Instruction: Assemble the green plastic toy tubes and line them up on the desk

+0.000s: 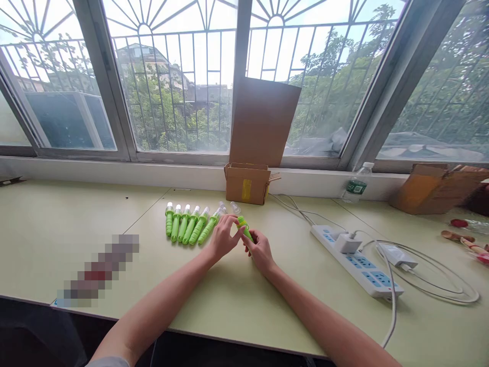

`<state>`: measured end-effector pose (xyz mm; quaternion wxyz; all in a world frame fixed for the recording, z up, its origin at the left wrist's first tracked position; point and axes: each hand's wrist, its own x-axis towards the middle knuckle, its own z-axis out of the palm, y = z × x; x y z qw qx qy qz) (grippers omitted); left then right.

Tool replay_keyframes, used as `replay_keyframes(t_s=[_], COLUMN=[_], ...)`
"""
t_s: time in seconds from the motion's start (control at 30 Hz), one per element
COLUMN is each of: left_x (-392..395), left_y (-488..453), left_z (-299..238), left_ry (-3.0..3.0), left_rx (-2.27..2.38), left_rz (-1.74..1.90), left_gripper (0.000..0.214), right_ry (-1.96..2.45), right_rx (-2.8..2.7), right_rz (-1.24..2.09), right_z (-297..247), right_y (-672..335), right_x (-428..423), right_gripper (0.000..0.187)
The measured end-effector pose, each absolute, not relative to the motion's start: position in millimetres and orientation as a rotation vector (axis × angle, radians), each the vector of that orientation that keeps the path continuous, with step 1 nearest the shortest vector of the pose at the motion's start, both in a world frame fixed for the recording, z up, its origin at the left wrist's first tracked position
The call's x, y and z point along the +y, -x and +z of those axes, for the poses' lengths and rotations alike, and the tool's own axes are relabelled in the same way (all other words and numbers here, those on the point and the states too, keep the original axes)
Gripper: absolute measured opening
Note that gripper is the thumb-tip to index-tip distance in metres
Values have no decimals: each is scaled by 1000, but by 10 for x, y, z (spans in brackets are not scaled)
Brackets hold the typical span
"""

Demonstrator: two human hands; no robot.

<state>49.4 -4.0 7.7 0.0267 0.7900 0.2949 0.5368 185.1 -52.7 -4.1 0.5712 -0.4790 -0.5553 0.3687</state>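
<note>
My right hand (260,250) is closed round the lower end of a green tube-shaped piece with a clear cap (242,224), tilted up toward the window. My left hand (223,237) touches the same piece near its top, fingers curled and pinching at it. Just to the left, a row of several matching green pieces with clear caps (189,224) lies side by side on the pale green table (76,229). One more clear cap shows behind my left hand's fingers.
A small open cardboard box (247,183) stands behind the hands against the windowsill, its tall flap up. A white power strip (357,260) with chargers and cables lies to the right. A water bottle (357,186) and another box (431,188) sit far right.
</note>
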Motion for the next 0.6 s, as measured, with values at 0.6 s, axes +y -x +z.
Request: replay_keyframes(t_s=[0.6], left_x=[-24], left_y=[-475], left_z=[76], left_ry=[-2453], left_rx=[930], left_rz=[1666], left_gripper=[13], right_ry=[1077], right_rx=[-1350], right_rz=[947], right_z=[23], right_y=[-1827], right_x=[-565], right_gripper=[38])
